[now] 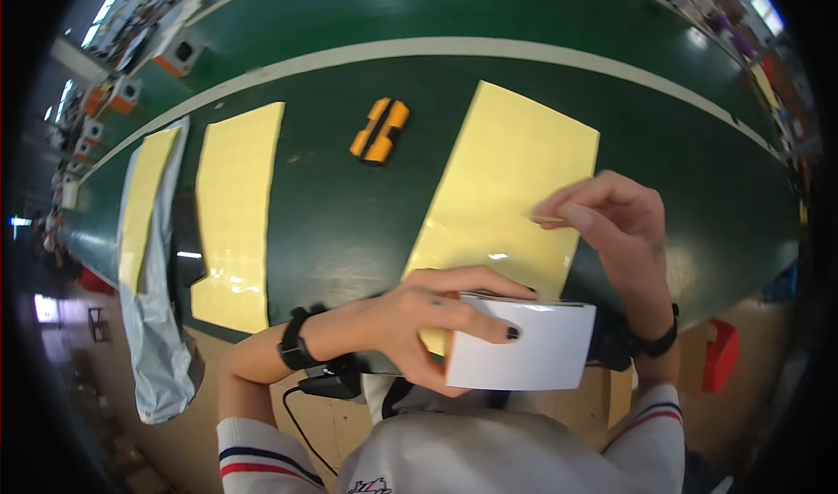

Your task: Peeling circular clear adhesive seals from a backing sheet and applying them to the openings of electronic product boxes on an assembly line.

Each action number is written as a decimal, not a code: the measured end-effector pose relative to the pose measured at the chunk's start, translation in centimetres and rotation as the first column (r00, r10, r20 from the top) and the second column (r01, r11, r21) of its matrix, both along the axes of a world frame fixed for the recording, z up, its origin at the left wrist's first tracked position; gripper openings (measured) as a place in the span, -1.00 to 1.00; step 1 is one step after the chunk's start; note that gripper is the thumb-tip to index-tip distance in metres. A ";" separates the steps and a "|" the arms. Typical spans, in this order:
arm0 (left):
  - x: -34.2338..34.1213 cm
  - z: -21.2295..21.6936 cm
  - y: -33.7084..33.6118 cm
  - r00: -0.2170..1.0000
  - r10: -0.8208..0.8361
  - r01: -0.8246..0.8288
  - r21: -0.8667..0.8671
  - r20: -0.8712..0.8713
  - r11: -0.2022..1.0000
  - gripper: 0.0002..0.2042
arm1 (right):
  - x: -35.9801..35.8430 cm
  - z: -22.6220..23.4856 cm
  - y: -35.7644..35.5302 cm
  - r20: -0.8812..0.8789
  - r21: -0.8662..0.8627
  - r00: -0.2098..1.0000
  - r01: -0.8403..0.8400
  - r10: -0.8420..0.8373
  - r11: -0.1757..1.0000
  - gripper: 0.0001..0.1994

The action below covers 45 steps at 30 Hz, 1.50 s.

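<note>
My left hand (436,319) is closed round a small box (532,346) whose white face is turned up toward me, with orange showing along its left edge. The thumb lies across that white face, and the box is held near the table's front edge. Over a large yellow sheet (515,162), my right hand (615,219) is raised with thumb and fingers pinched together. Something thin and pale seems to be between its fingertips, but blur keeps me from telling what it is. The lower part of the yellow sheet passes behind my left hand and the box.
An orange and black object (381,132) lies on the green table (340,223). To the left are another yellow sheet (236,215) and a grey plastic bag (153,337) with a yellow sheet on it. A red object (720,354) stands low at the right.
</note>
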<state>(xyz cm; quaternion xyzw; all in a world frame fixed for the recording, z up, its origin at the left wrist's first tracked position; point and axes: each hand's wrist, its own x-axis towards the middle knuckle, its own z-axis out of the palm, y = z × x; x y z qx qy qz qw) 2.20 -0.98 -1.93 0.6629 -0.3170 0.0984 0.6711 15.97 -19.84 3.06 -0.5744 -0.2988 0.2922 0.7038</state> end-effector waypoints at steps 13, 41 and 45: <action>0.0 -0.9 0.1 0.992 0.073 -0.075 0.015 0.103 0.997 -0.54 | -1.5 0.6 -0.4 0.385 -0.126 0.909 -0.116 0.156 0.985 -0.95; 0.2 -0.8 0.3 0.986 0.070 -0.078 0.050 0.148 0.996 -0.54 | -5.2 2.3 -2.4 0.923 -0.161 0.330 -0.131 0.197 0.978 -0.81; -0.2 -1.1 0.4 0.990 0.081 -0.087 0.051 0.112 0.995 -0.51 | -6.2 1.2 -4.8 0.861 -0.018 0.478 -0.312 0.173 0.950 -0.78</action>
